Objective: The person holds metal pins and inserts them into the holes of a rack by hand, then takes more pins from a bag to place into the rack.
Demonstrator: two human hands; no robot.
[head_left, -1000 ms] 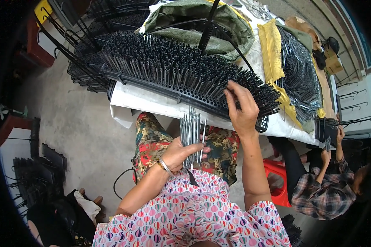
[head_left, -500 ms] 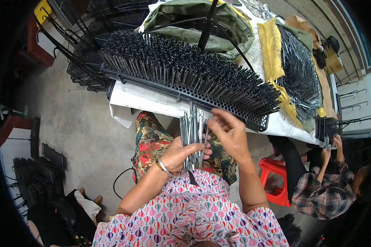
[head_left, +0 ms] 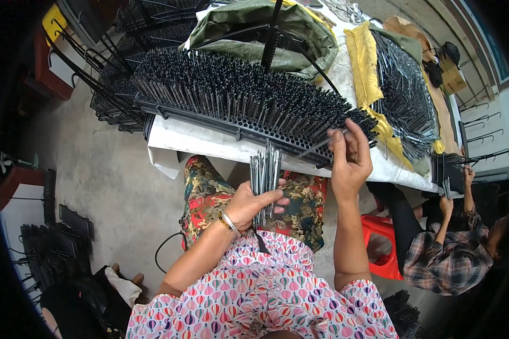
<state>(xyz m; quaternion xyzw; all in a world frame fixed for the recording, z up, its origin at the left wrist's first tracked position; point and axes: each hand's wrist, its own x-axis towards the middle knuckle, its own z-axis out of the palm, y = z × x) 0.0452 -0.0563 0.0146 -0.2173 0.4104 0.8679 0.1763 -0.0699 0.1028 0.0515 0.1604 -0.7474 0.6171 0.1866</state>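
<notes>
My left hand (head_left: 254,203) is closed around a bundle of thin metal rods (head_left: 266,166), held upright over my lap below the table edge. My right hand (head_left: 352,155) is raised at the right end of a black perforated rack (head_left: 249,133). Thumb and fingers pinch a single thin rod (head_left: 316,148), which slants down to the left across the rack's front holes. Dense rows of dark upright rods (head_left: 237,87) fill most of the rack. Several holes along its front edge show no rods.
A green sack (head_left: 232,25) lies open behind the rack. To the right, a yellow-edged bag (head_left: 407,85) holds many loose rods. A co-worker (head_left: 447,251) sits at the right near a red stool (head_left: 379,248), holding rods. More filled racks (head_left: 119,96) stand at the left.
My right hand has moved from beside the bundle up and right to the rack, with one rod in its fingers. My left hand has stayed almost in place.
</notes>
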